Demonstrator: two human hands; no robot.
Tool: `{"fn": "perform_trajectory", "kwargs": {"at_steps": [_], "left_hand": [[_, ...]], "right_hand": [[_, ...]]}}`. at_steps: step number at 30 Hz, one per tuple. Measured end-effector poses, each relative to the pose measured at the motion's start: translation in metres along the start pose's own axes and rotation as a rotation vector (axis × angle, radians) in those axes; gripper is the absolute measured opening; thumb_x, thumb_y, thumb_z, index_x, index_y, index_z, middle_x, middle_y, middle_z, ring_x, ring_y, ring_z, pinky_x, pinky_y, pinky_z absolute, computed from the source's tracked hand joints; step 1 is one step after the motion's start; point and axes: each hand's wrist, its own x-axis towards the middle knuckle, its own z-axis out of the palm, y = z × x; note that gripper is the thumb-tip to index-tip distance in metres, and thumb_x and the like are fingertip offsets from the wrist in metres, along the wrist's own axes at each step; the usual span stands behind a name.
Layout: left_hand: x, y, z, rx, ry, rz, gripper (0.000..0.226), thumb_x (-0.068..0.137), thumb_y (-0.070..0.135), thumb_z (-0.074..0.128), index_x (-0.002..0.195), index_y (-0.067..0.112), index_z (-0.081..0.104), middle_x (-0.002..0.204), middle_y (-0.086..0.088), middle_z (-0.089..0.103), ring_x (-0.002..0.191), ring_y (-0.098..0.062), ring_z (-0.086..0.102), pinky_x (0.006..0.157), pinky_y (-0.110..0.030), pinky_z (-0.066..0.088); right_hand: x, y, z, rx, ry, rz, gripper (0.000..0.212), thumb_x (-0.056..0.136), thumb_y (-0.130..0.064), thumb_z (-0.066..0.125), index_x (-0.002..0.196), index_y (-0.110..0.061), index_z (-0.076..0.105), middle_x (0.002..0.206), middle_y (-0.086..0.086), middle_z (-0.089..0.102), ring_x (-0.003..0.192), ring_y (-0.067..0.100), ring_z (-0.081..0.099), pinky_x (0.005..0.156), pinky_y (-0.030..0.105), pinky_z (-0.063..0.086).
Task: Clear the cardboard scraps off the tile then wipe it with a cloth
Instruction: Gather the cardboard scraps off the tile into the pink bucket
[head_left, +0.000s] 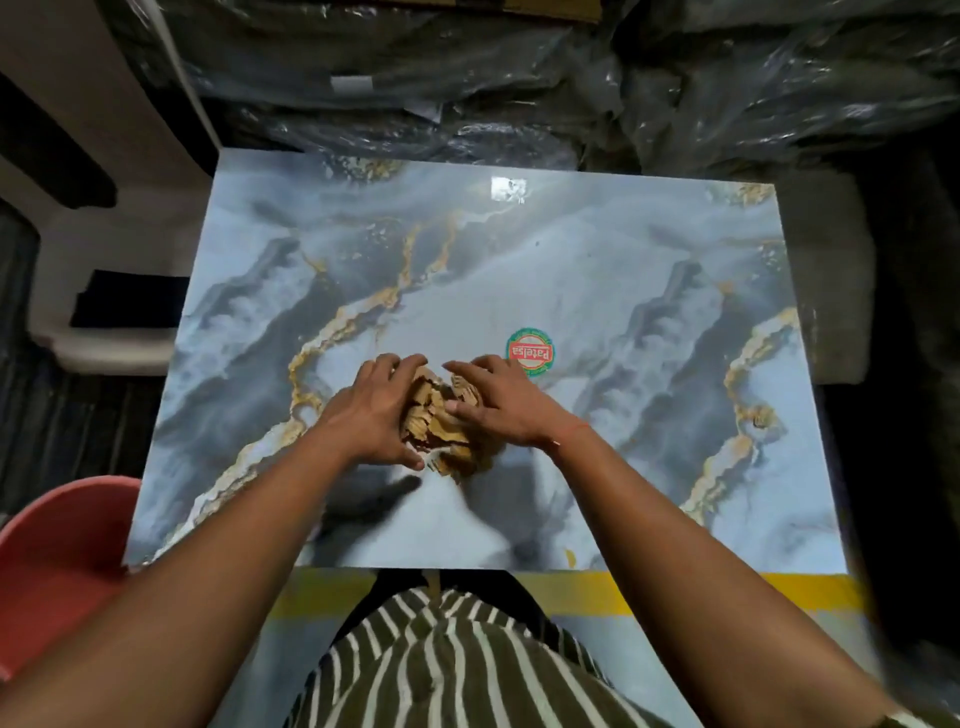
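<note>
A glossy blue-grey marble-patterned tile (597, 270) with gold veins lies flat in front of me. A heap of brown cardboard scraps (441, 426) sits near its middle. My left hand (371, 413) presses against the left side of the heap and my right hand (501, 402) against the right side, fingers curled around it. Both hands cup the scraps between them; part of the pile is hidden under my palms. A round green and red sticker (530, 352) sits on the tile just beyond my right hand. No cloth is in view.
A pink plastic tub (57, 561) stands at the lower left beside the tile. Plastic-wrapped dark bundles (519, 78) are stacked behind the far edge. A yellow strip (649, 592) runs under the near edge. White moulded pieces (114, 260) lie to the left.
</note>
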Motion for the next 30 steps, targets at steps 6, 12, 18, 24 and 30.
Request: {"fn": "perform_trajectory", "kwargs": {"at_steps": [6,12,18,24,30], "left_hand": [[-0.01,-0.006,0.003,0.101,-0.007,-0.136,0.165,0.039,0.064,0.098,0.157,0.045,-0.017,0.158,-0.01,0.01,0.144,-0.036,0.025,0.091,-0.052,0.055],[-0.006,0.011,0.007,0.119,-0.068,-0.121,0.167,0.033,0.062,0.099,0.156,0.042,-0.013,0.158,-0.012,0.006,0.137,-0.04,0.036,0.091,-0.052,0.057],[-0.006,0.019,0.018,0.038,-0.006,-0.098,0.148,0.035,0.064,0.096,0.153,0.032,0.012,0.146,-0.007,0.019,0.127,-0.035,0.04,0.088,-0.049,0.056],[-0.001,0.02,0.023,-0.131,0.048,-0.044,0.127,0.04,0.049,0.098,0.145,0.026,0.032,0.133,-0.003,0.037,0.11,-0.029,0.054,0.089,-0.047,0.056],[0.002,0.012,0.029,-0.27,0.07,-0.066,0.098,0.053,0.034,0.099,0.135,0.025,0.046,0.121,-0.002,0.045,0.099,-0.025,0.057,0.084,-0.043,0.056]], "right_hand": [[-0.033,-0.005,-0.009,-0.224,-0.063,0.221,0.167,0.044,-0.072,0.095,0.164,-0.034,-0.015,0.171,0.014,-0.001,0.156,0.04,0.011,0.109,0.063,0.045],[-0.031,-0.033,0.034,-0.235,-0.075,0.274,0.184,0.035,-0.051,0.106,0.161,-0.03,-0.026,0.163,0.019,0.0,0.142,0.051,0.026,0.104,0.058,0.051],[-0.019,-0.037,0.04,-0.041,0.095,0.25,0.162,0.031,-0.042,0.107,0.161,-0.023,0.011,0.145,0.017,0.023,0.118,0.045,0.046,0.096,0.053,0.053],[-0.01,-0.04,0.041,0.076,0.158,0.168,0.128,0.037,-0.037,0.103,0.146,-0.03,0.036,0.132,0.011,0.033,0.1,0.039,0.054,0.091,0.051,0.056],[-0.003,-0.04,0.042,0.15,0.154,0.128,0.099,0.045,-0.029,0.101,0.131,-0.027,0.052,0.12,0.008,0.039,0.094,0.037,0.061,0.088,0.045,0.059]]}}
